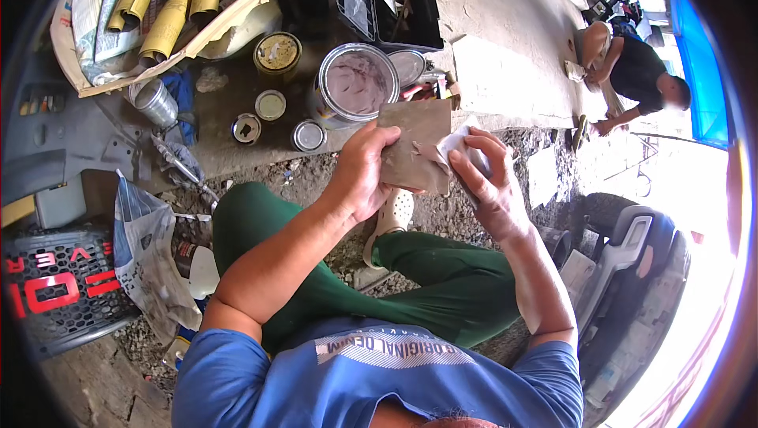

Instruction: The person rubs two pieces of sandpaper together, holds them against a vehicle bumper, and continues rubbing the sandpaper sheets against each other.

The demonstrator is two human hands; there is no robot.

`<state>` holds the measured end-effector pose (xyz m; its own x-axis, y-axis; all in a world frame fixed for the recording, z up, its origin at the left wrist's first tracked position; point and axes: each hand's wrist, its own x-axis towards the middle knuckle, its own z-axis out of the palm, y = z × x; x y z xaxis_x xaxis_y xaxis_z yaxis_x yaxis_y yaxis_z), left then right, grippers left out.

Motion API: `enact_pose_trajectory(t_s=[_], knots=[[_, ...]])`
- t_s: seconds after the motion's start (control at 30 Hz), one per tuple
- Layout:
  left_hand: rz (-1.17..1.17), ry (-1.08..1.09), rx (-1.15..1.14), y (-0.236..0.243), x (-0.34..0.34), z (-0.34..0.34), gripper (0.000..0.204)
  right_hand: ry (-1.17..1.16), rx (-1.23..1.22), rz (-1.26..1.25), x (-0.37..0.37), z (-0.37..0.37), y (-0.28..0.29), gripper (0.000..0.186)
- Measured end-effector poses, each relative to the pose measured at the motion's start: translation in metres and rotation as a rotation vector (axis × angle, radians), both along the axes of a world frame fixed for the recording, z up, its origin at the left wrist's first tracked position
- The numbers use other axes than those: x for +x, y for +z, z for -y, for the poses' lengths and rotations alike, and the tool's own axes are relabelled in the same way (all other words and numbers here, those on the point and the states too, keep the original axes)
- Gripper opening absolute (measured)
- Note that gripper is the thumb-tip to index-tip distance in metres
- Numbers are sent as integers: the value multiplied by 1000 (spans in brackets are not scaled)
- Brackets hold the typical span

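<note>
My left hand (362, 174) grips a square brownish-grey flat board (407, 140) by its left edge, thumb on top. A smear of pinkish paste (432, 155) lies near the board's right side. In my right hand (497, 191) is a small whitish-grey piece (457, 140), pinched between thumb and fingers and touching the board's right side. Its exact kind is unclear. Just beyond the board stands a large open tin of pinkish-grey paste (358, 80). My crossed legs in green trousers are below the hands.
Smaller tins (309, 136) stand left of the large one. A carton (229, 27) of yellow rolls and a black toolbox (410, 13) lie farther off. Left is a black grille (67, 286); right, a grey-and-black moulded part (624, 250). A co-worker (636, 76) crouches at far right.
</note>
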<state>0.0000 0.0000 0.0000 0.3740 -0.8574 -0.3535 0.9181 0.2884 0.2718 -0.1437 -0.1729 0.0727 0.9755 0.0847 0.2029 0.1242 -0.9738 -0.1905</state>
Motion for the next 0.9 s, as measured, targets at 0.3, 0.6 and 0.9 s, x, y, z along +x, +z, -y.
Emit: enact_pose_trajectory(t_s=[0.3,0.6,0.9], knots=[[939,162,235,13,9,-10,32,-131,-179,47,20,7,26,53],[1105,332,608,-4,-16,8,29,110,-76,-114,15,-12,29,43],[1171,565,819,-54,2,-1,47,59,188,36,-4,-15,21,53]])
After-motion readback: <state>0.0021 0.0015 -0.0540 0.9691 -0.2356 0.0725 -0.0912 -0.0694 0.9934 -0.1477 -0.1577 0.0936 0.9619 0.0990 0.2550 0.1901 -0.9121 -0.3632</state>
